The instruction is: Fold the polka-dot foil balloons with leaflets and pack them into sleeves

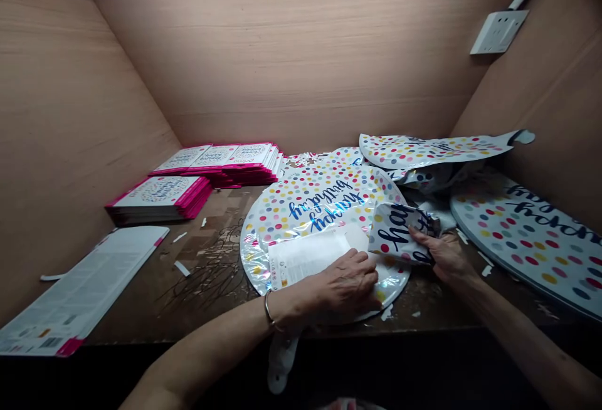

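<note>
Foil [389,231], folded into a small panel with dark lettering, is held at its right end by the right hand [444,253], with the thumb laid on top and the other fingers seemingly tucked beneath. The panel is held over the right part of a round dotted balloon [277,209] lying flat on the worktop [216,253], just right of a white printed card [305,256] on the same balloon. The left hand [345,281] is partly closed, knuckles up, its fingers curled down by the card's right end; whether anything is pinched cannot be told, as the fingertips are hidden. For good handling, the folds should be kept together with light, even pressure, since slick foil is likely to spring open if the grip is slackened. Edges are best squared while the panel is held up, and the card should be steadied flat so that it is not creased. Loose paper scraps [181,268] should be kept out of the folds, and snagging of the pale tail [282,360] below the left wrist should be avoided.
</note>
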The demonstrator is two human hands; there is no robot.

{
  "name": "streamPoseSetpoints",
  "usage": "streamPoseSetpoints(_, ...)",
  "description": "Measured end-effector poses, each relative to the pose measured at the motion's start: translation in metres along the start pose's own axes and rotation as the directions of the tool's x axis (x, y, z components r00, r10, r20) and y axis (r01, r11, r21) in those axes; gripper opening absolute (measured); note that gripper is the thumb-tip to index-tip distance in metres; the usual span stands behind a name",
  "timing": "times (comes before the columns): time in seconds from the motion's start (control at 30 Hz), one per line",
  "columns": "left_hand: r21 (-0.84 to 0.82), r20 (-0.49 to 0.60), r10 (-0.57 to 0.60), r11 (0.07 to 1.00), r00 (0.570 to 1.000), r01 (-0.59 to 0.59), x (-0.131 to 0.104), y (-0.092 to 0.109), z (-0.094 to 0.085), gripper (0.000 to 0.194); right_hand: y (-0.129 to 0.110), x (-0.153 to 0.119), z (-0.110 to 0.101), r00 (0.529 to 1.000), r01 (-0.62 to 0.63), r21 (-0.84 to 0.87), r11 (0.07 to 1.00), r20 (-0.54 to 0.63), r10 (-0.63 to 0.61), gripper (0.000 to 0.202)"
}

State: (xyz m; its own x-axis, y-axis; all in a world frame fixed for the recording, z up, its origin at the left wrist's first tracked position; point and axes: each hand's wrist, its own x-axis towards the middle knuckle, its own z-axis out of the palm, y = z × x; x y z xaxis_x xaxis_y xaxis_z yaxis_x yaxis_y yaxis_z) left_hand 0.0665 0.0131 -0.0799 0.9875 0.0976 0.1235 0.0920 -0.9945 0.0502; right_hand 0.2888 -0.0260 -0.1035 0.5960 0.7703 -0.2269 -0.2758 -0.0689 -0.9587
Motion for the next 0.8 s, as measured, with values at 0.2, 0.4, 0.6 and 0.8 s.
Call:
streamPoseSetpoints(0.2,0.03,-0.036,0.001,1.0,0.999,0.0,0.018,-0.012,0.024,0.04,0.004,0.001,-0.005,0.999,0.038,-0.055,0.998,0.027,-0.037,0.028)
streamPoseSetpoints(0.4,0.028,-0.067,-0.03,0.999,0.997,0.032,0.02,-0.013,0.025,0.045,0.005,-0.001,0.0,0.995,0.082,-0.109,0.991,0.068,-0.075,0.031)
streamPoseSetpoints(0.6,0.101,-0.122,-0.01,0.995,0.992,0.023,0.017,-0.009,0.03,0.047,-0.004,-0.005,0.004,0.982,0.111,-0.213,0.971,0.171,-0.075,0.035)
streamPoseSetpoints(0.8,0.129,-0.215,0.098,0.989,0.972,-0.071,0.015,-0.008,0.032,0.048,-0.009,0.001,0.013,0.908,0.001,-0.365,0.931,0.391,0.153,0.042)
